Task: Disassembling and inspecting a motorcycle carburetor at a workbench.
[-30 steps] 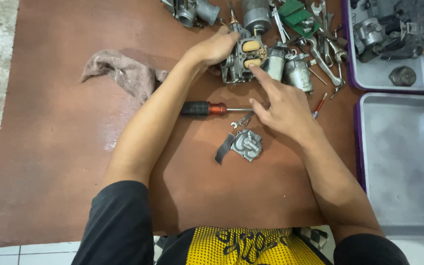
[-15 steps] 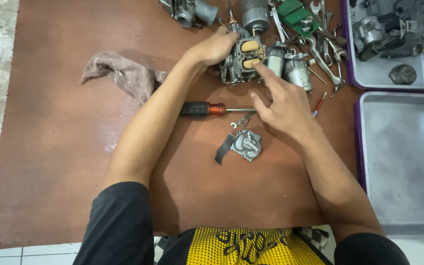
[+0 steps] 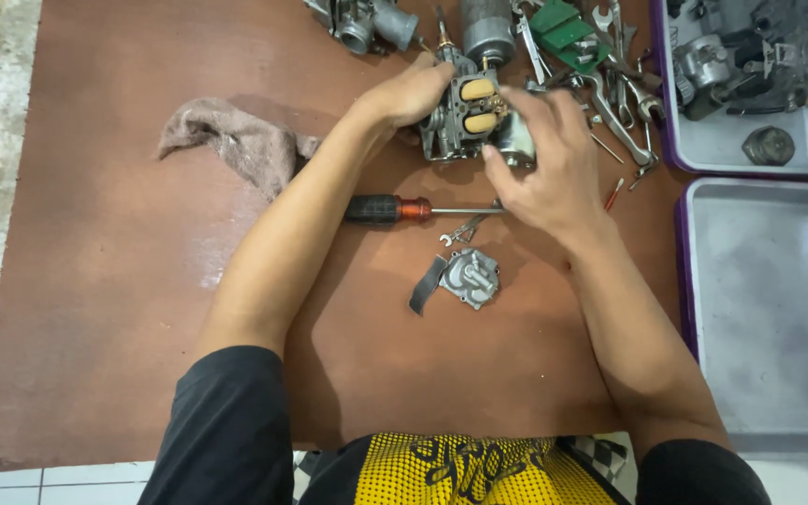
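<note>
A grey metal carburetor body (image 3: 460, 117) with two tan floats on top stands on the brown mat (image 3: 123, 309). My left hand (image 3: 413, 93) grips its left side. My right hand (image 3: 549, 168) closes around its right side, fingers curled over the metal. Just below my hands lies a screwdriver (image 3: 395, 208) with a black and orange handle, its shaft pointing right under my right hand. A round metal cover (image 3: 469, 278) with a dark strip beside it rests on the mat nearer to me.
A crumpled grey rag (image 3: 236, 140) lies to the left. Wrenches, green parts and other carburetor pieces (image 3: 600, 65) crowd the far edge. At the right, one grey tray (image 3: 801, 150) holds engine parts, and a second tray (image 3: 769, 309) sits below it.
My right hand has moved up and left from the mat onto the right side of the carburetor body. My left hand has stayed on it.
</note>
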